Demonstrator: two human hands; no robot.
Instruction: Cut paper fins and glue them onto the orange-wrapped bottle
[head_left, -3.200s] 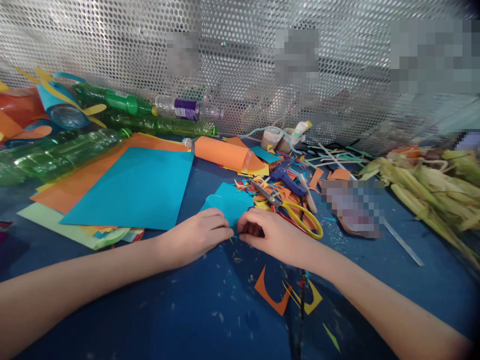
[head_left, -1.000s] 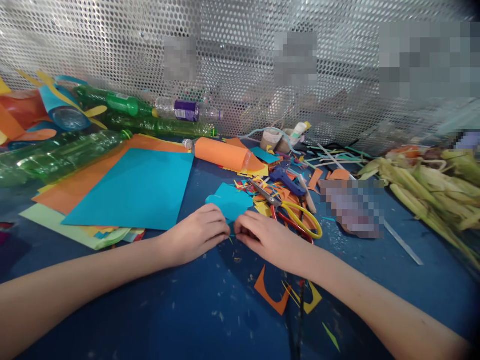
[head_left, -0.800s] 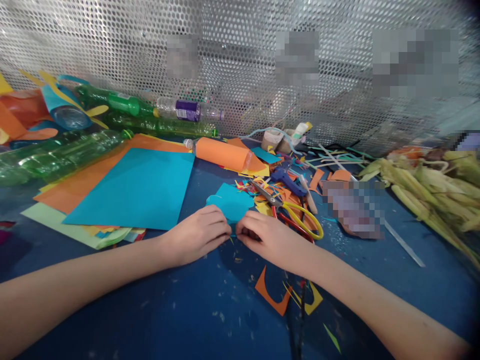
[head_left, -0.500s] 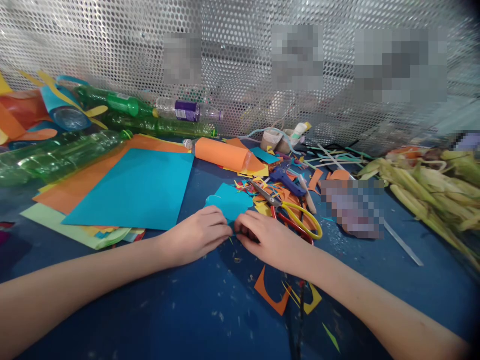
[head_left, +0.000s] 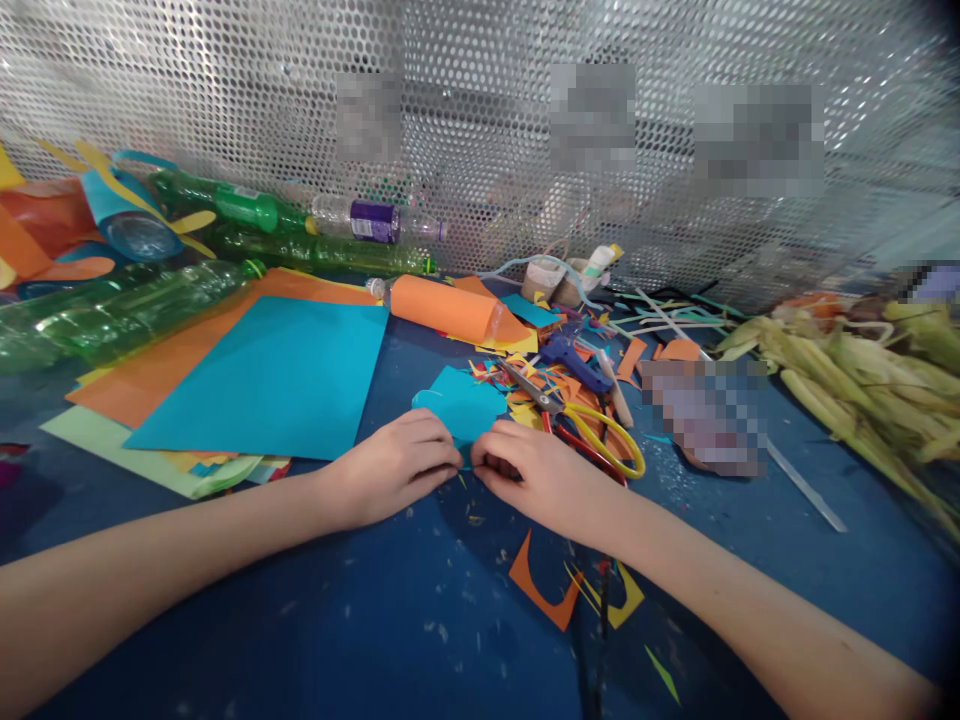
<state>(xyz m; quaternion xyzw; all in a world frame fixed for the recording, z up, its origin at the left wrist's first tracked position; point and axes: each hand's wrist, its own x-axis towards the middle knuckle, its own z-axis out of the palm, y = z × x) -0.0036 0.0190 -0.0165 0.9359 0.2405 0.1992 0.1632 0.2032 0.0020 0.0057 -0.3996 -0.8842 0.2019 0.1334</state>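
Left hand (head_left: 401,465): its fingers were pinched together on the near edge of the blue paper piece (head_left: 461,400).
Right hand (head_left: 536,475): it faced the other hand, fingertips drawn in narrow on the same edge, a small gap between the two.
Paper place: the piece lay on the worktop (head_left: 360,620), most of it just beyond both hands' fingertips.
Scissors (head_left: 553,403): they lay just beyond the right hand, yellow handle toward its wrist.
Glue gun (head_left: 577,363): it sat among paper scraps, farther out past the scissors.
Blue sheet (head_left: 277,375): it topped a stack of coloured paper, beyond the left hand and to its left.
Orange-wrapped bottle (head_left: 442,308): it lay on its side, well beyond both hands.
Orange offcut (head_left: 559,612): it lay nearer the body than the right hand, beneath that forearm's inner side.
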